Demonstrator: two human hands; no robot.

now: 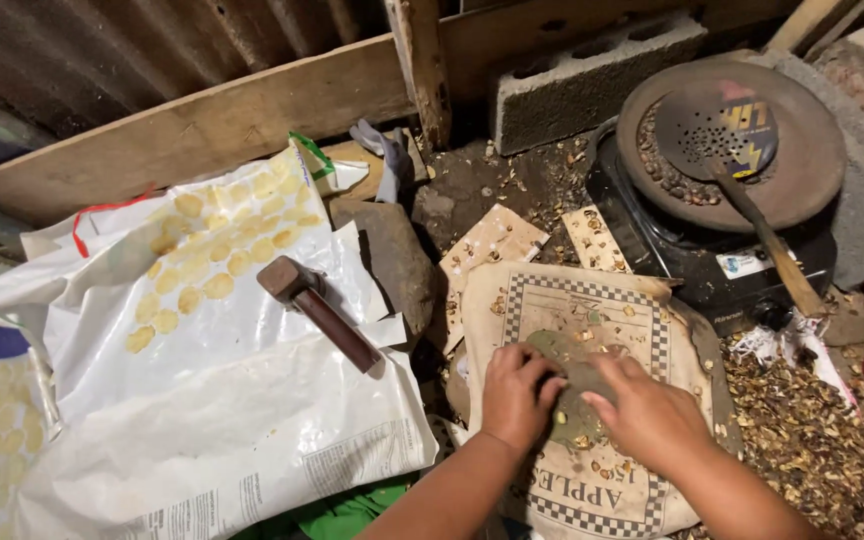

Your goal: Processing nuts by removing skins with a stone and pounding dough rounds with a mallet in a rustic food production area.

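Observation:
My left hand and my right hand rest together on a flat grey-green stone that lies on a tan printed sack with a checkered border. The fingertips of both hands pinch at a small pale yellow kernel between them. Bits of broken shell and kernel lie scattered on the stone and the sack around my hands. A brown wooden mallet lies apart to the left on a white plastic sack.
A round dark metal pan with roasted nuts and a perforated ladle with a wooden handle sits on a black stove at the upper right. Shell litter covers the ground at right. A brown rock, a concrete block and wooden planks stand behind.

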